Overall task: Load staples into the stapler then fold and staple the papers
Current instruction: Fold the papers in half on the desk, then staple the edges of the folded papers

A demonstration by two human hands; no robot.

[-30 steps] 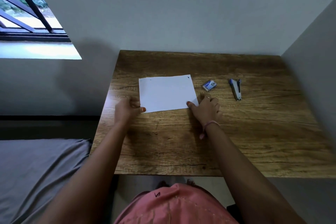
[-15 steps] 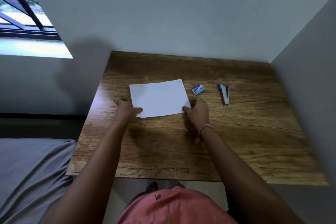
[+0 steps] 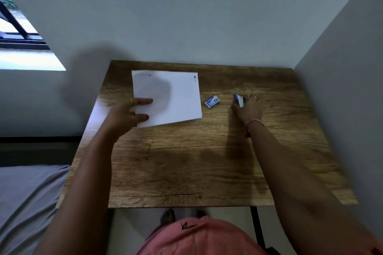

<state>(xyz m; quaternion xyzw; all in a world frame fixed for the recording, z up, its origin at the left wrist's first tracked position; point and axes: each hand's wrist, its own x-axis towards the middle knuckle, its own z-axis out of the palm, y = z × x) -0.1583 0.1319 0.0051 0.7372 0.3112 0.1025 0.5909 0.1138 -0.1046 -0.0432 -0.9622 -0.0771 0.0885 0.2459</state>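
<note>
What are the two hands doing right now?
Left hand: fingers pinch the near left edge of the paper.
Right hand: fingers curl around the stapler on the table.

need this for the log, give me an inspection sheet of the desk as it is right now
surface: wooden table, set into a corner between two walls.
job's things: white paper at the far left of the table; small staple box to its right, lying apart from it; blue stapler further right.
clutter: nothing seen.
grippers: left hand holds the paper's near left corner, fingers on top of the sheet; right hand is on the stapler, though motion blur hides whether it grips it.
cables: nothing seen.
surroundings: window upper left; grey fabric lower left; black table leg under the near edge.
</note>
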